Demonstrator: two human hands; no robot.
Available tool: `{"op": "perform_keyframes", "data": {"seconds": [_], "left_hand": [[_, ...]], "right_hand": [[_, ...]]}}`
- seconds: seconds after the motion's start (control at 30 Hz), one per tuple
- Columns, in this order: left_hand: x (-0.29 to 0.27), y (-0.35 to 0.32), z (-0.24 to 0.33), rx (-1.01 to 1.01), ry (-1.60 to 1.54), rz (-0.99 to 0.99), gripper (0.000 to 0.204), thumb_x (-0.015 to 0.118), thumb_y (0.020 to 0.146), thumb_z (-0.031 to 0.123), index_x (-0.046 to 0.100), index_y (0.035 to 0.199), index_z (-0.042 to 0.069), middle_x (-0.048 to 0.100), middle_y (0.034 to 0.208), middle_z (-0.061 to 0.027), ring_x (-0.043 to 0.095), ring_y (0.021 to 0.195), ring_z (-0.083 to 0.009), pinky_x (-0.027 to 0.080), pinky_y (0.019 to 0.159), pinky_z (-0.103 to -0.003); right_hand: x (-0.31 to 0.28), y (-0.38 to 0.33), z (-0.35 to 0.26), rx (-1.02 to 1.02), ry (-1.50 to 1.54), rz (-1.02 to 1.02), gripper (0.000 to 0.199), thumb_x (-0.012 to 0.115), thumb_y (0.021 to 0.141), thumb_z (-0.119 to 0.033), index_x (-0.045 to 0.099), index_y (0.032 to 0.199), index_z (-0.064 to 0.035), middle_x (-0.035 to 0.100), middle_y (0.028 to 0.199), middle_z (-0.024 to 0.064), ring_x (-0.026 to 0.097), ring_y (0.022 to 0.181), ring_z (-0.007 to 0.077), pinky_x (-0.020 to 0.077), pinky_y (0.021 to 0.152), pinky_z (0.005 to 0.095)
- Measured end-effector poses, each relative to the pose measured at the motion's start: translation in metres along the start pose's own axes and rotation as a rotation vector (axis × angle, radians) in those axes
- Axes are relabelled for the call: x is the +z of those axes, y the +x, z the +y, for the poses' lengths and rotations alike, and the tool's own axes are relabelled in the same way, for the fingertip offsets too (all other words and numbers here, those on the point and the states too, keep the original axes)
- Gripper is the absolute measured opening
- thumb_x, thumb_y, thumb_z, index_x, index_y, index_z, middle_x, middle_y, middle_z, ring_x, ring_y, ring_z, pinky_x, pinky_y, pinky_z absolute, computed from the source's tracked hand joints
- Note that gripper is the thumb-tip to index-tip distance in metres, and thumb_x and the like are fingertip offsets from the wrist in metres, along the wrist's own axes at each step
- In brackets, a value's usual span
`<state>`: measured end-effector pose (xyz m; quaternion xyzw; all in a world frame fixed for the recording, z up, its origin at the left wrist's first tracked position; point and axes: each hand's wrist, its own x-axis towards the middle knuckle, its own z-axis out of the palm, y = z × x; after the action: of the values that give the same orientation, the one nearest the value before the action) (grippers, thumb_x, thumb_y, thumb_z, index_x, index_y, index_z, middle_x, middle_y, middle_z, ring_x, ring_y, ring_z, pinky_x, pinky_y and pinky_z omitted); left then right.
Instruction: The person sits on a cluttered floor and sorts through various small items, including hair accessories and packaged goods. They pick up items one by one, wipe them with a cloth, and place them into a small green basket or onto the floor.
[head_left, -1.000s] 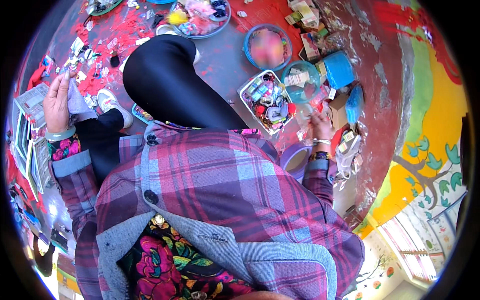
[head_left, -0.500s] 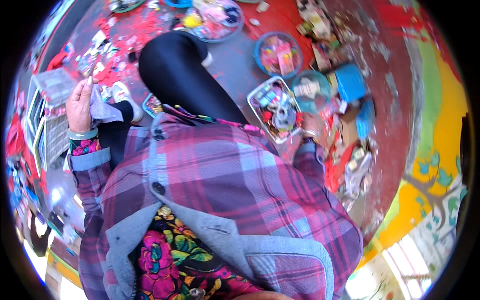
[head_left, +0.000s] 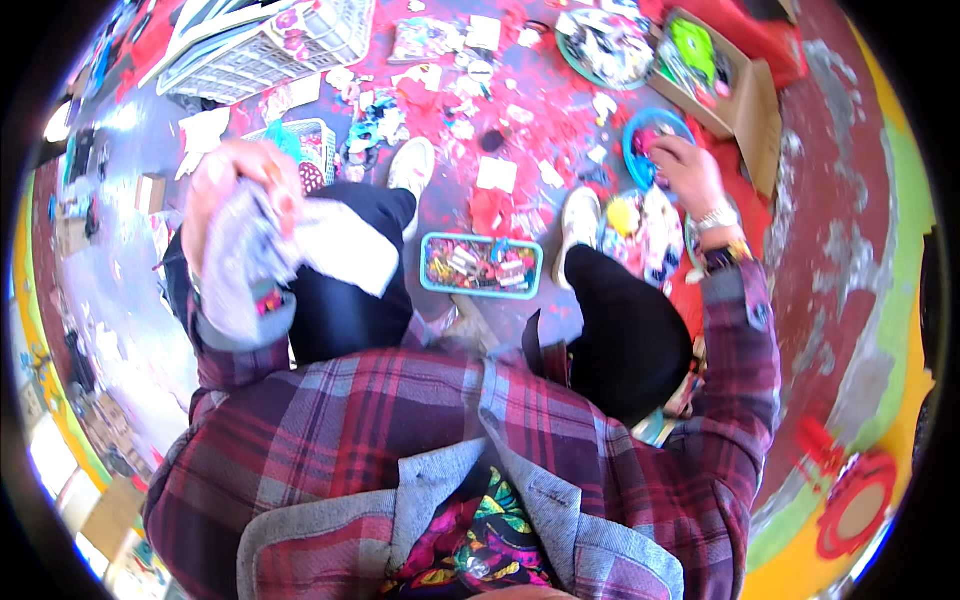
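Observation:
My left hand (head_left: 225,185), partly blurred, is closed on a pale lavender cloth (head_left: 245,235) that hangs down over my sleeve. A white sheet-like piece (head_left: 350,248) spreads beside it above my knee; whether it belongs to the cloth I cannot tell. On the other side, my right hand (head_left: 690,178) reaches over the rim of a round blue basin (head_left: 633,150). Its fingers are bent but apart, above pink items in the basin. Between my feet stands a light-blue rectangular basket (head_left: 430,285) holding many small, colourful pieces.
Beyond the right hand is an open cardboard box (head_left: 757,125) with a bright green item. A round tray (head_left: 605,50) of silvery pieces lies further off. At far left stand a grey slatted crate (head_left: 240,70) and a small white basket (head_left: 322,150). Scraps litter the red-stained floor.
My view has turned left. My right hand has left the spot beside the white rectangular basket and now reaches over the blue basin. The left hand still holds the cloth, now nearer my body.

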<state>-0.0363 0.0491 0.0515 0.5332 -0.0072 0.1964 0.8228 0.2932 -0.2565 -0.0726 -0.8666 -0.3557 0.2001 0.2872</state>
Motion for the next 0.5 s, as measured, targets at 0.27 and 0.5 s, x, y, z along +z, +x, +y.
{"op": "perform_keyframes", "data": {"seconds": [0.27,0.5], "left_hand": [[-0.009,0.034,-0.017,-0.03,0.725,-0.362,0.014,0.063,0.069,0.007,0.06,0.08,0.0,0.059,0.07,-0.0074,0.056,0.054,-0.0181,0.043,0.046,-0.027],[-0.038,0.052,-0.017,-0.057,0.869,-0.362,0.02,0.07,0.058,0.01,0.061,0.074,0.001,0.055,0.066,-0.0049,0.05,0.045,-0.0135,0.037,0.037,-0.023]], "right_hand": [[0.242,0.202,0.014,-0.011,-0.231,-0.238,0.028,0.057,0.072,-0.032,0.063,0.089,-0.011,0.062,0.086,0.0137,0.059,0.084,0.0295,0.0464,0.075,0.0377],[0.351,0.26,0.024,0.333,-0.186,-0.01,0.049,0.064,0.066,-0.037,0.054,0.1,-0.0036,0.06,0.096,0.0184,0.058,0.089,0.0342,0.0462,0.078,0.0393]]}}
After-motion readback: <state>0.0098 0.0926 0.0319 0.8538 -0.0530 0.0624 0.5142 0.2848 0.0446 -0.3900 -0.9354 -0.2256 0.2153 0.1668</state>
